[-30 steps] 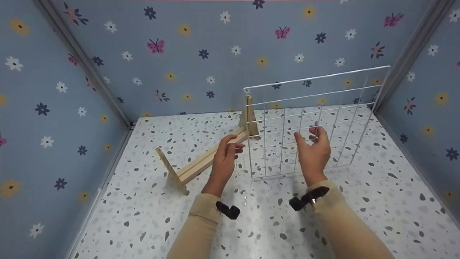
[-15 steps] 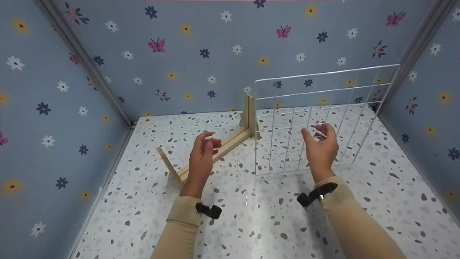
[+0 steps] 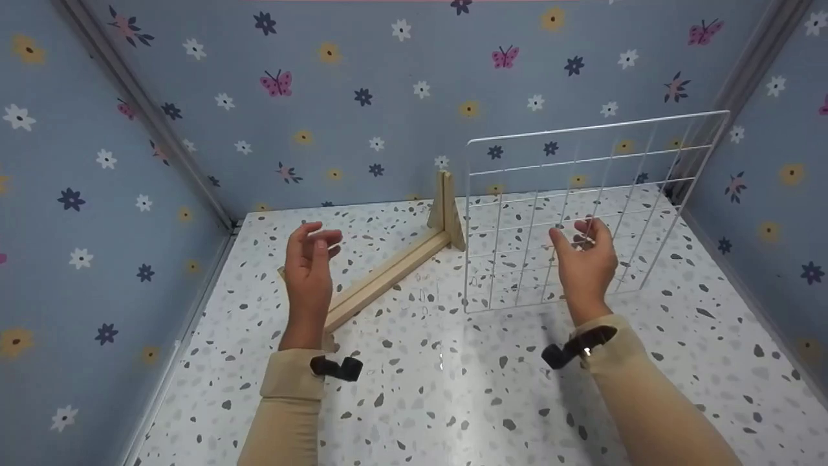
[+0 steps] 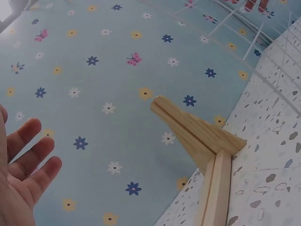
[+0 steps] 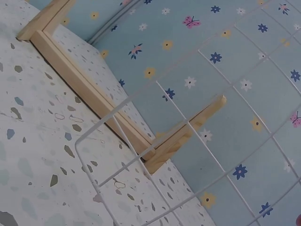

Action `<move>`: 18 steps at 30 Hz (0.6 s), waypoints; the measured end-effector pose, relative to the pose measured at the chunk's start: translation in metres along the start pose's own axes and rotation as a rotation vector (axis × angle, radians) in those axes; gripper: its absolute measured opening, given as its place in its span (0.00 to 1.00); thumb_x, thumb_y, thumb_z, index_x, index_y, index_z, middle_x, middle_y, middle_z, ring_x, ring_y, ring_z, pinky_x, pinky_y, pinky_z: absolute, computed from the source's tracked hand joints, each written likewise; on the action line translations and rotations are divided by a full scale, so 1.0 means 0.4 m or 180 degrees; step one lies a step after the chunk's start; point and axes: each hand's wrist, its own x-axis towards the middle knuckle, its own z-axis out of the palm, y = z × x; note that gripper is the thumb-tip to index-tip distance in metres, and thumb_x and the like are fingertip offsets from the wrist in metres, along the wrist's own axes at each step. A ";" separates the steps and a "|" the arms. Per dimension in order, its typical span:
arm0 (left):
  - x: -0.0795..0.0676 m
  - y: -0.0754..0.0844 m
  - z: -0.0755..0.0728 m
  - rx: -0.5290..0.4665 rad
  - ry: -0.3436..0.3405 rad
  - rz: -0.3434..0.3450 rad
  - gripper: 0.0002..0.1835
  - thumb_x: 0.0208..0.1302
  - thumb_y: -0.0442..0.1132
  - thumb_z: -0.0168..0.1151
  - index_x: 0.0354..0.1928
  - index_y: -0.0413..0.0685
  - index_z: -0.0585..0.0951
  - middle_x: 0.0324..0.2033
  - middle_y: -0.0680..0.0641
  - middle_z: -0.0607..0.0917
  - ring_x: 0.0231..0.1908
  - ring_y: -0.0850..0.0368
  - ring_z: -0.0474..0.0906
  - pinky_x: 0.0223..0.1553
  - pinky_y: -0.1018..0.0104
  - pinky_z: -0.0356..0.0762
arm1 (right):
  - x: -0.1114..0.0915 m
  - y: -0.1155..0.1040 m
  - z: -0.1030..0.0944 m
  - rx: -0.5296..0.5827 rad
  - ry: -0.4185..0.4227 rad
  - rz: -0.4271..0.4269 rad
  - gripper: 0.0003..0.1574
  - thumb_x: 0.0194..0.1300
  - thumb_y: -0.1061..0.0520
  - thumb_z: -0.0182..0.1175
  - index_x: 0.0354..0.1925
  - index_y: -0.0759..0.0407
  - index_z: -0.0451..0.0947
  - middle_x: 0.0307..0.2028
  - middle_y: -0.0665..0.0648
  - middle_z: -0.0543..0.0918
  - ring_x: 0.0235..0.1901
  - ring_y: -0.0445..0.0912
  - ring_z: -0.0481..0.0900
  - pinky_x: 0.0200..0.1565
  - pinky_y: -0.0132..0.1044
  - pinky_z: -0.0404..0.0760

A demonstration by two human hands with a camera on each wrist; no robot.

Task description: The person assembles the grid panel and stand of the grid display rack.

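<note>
My right hand [image 3: 588, 272] grips the white grid [image 3: 598, 126] by its wires, with the thumb apart from the bent fingers. The grid stands nearly upright around this hand: its top bar is beyond my fingers, and its near side edge is to the left of them. Whether its bottom bar touches the table [image 3: 401, 401], I cannot tell.

My left hand [image 3: 310, 272] is loose and open, the fingers a little bent, in the air. The wooden stand [image 3: 388, 275] lies between my two hands, running from behind my left hand away toward the wall [image 3: 388, 65]. Its far post [image 3: 446, 210] is upright, to the left of my right hand and just beside the grid's edge in the head view. The near post is mostly hidden behind my left hand.
</note>
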 end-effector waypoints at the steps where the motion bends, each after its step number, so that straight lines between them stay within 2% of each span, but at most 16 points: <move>1: 0.004 -0.007 -0.010 0.0015 0.0053 0.0024 0.16 0.80 0.31 0.42 0.65 0.38 0.68 0.51 0.38 0.81 0.56 0.42 0.78 0.63 0.50 0.76 | 0.001 0.001 -0.001 -0.0009 0.0001 0.0002 0.39 0.61 0.44 0.73 0.64 0.57 0.72 0.58 0.52 0.80 0.51 0.45 0.79 0.53 0.36 0.80; 8: 0.025 -0.030 -0.067 0.0106 0.0431 0.0169 0.15 0.80 0.34 0.45 0.64 0.42 0.70 0.52 0.42 0.82 0.57 0.49 0.78 0.64 0.53 0.76 | 0.006 0.006 -0.009 -0.0012 0.0088 -0.0039 0.36 0.61 0.45 0.74 0.61 0.58 0.74 0.58 0.53 0.80 0.54 0.48 0.80 0.56 0.39 0.80; 11: 0.032 -0.034 -0.087 0.0247 0.0586 0.0136 0.16 0.80 0.35 0.46 0.64 0.44 0.70 0.54 0.46 0.82 0.59 0.54 0.76 0.68 0.57 0.71 | 0.008 0.010 -0.011 0.0007 0.0116 -0.0099 0.37 0.61 0.44 0.74 0.61 0.58 0.74 0.57 0.53 0.81 0.53 0.46 0.80 0.55 0.38 0.80; 14: 0.037 -0.042 -0.106 0.0367 0.0674 0.0024 0.17 0.80 0.36 0.47 0.65 0.47 0.70 0.57 0.49 0.80 0.65 0.57 0.71 0.71 0.61 0.67 | 0.011 0.011 -0.013 0.0016 0.0128 -0.0132 0.37 0.61 0.43 0.73 0.62 0.56 0.73 0.57 0.52 0.80 0.52 0.46 0.79 0.54 0.37 0.80; 18: 0.034 -0.059 -0.130 0.0462 0.0718 -0.0344 0.20 0.79 0.40 0.51 0.69 0.53 0.69 0.61 0.51 0.77 0.68 0.59 0.67 0.72 0.61 0.65 | 0.014 0.008 -0.015 -0.0006 0.0130 -0.0115 0.37 0.61 0.42 0.73 0.62 0.56 0.73 0.57 0.53 0.80 0.52 0.47 0.80 0.54 0.37 0.80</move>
